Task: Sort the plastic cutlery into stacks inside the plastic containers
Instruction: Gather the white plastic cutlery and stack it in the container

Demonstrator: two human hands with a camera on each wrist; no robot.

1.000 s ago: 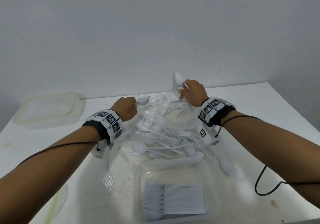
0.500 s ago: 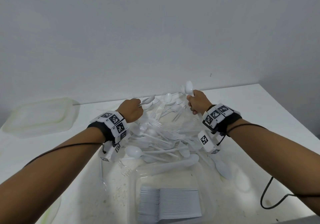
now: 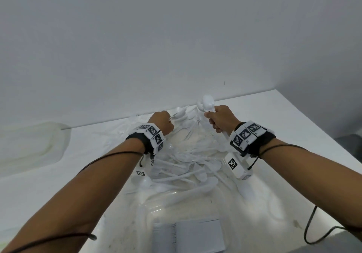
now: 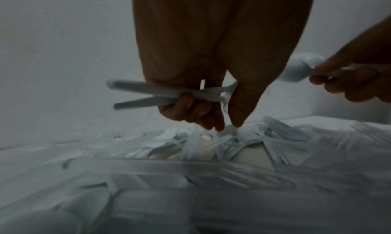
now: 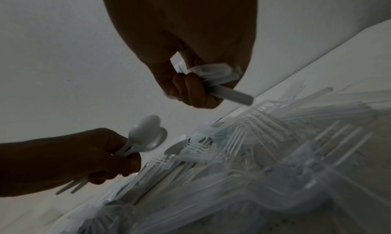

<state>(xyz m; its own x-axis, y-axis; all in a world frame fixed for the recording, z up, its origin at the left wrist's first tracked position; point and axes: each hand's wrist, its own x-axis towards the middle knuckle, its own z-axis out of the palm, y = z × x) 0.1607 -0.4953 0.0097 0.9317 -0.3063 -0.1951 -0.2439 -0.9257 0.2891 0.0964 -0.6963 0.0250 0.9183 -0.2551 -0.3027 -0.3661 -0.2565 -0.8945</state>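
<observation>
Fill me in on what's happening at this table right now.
A person is sorting a heap of white plastic cutlery on a white table. The left hand grips a couple of white spoons; the right hand grips several more spoons, bowls sticking up. Both hands are above the far side of the pile. A clear container nearest the person already holds a neat stack. Another container sits far left.
</observation>
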